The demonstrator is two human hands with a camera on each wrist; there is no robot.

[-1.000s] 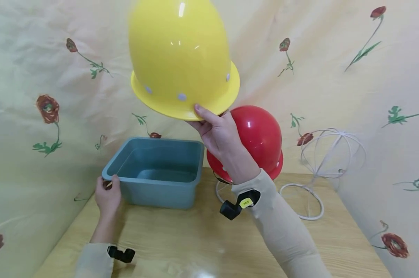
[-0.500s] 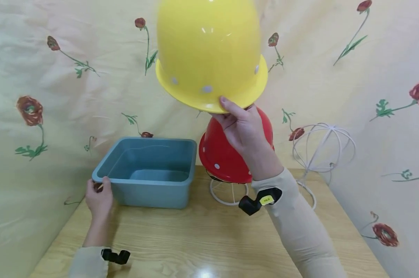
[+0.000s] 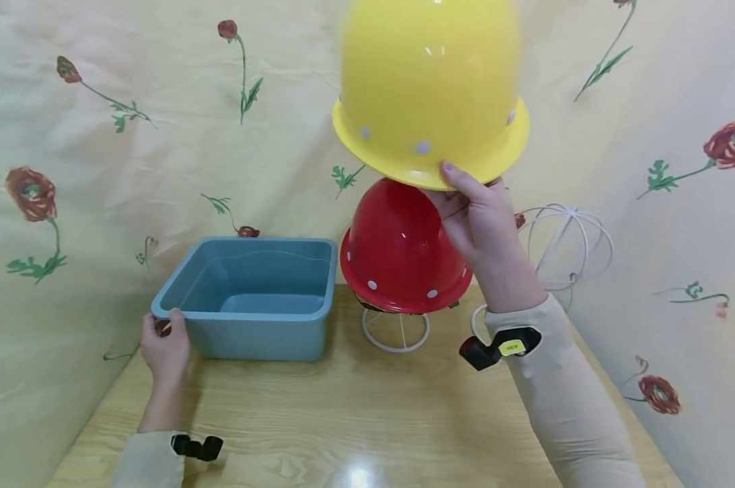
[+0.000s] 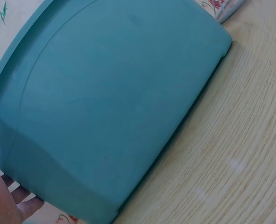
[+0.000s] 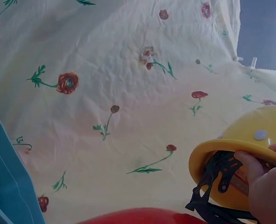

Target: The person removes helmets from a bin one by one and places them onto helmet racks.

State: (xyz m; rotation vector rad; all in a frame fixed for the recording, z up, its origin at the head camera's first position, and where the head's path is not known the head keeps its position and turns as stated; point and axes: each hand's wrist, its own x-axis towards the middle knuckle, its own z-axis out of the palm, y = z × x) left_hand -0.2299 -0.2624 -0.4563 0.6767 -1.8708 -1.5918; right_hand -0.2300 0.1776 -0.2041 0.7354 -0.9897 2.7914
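A yellow hard hat point(image 3: 431, 88) is held up by its brim in my right hand point(image 3: 483, 217), thumb on the outside of the brim. In the right wrist view black straps point(image 5: 217, 186) hang inside that hat. My left hand point(image 3: 167, 346) grips the near left corner of a blue-green plastic bin point(image 3: 257, 337), thumb at the rim; the bin stands on the table. Behind and below the yellow hat a red hard hat point(image 3: 404, 257) sits on a white wire stand point(image 3: 397, 349). The right hand and yellow hat cover part of the red hat's right side.
Another white wire stand point(image 3: 568, 237) is at the right, partly hidden behind the right forearm, bearing no hat. The wooden table point(image 3: 318, 420) meets flower-printed cloth walls point(image 3: 282, 169) at the back and both sides.
The yellow hat and my right hand have moved right, from beside the red hat to above it and towards the right stand. My left hand keeps its grip on the bin.
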